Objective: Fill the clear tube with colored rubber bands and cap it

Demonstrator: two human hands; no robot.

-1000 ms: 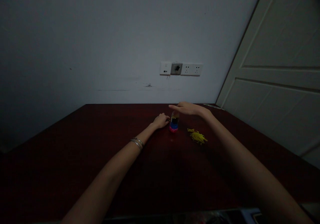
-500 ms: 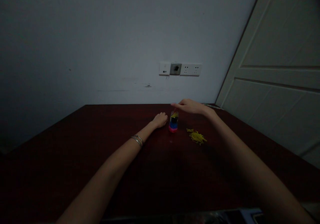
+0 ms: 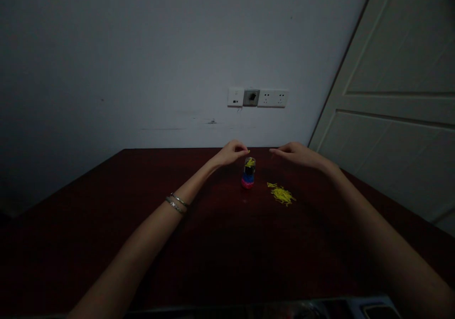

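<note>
A small clear jar [image 3: 249,173] stands upright on the dark red table, with pink at the bottom, blue above it, a dark band and yellow pieces near the top. My left hand [image 3: 232,153] is just above and left of the jar, thumb and finger pinched on a tiny yellow piece [image 3: 249,151]. My right hand [image 3: 293,154] hovers to the right of the jar, its fingers close together; whether anything is between them is too small to tell. A loose pile of thin yellow pieces [image 3: 282,195] lies right of the jar.
The dark red table [image 3: 213,243] meets a pale wall with a row of sockets [image 3: 272,98]. A panelled white door [image 3: 394,101] stands at the right. Partly seen items [image 3: 369,308] lie along the near edge.
My left hand has risen from the table to beside the jar's mouth, with a yellow piece in its fingertips. My right hand has moved right, away from above the jar.
</note>
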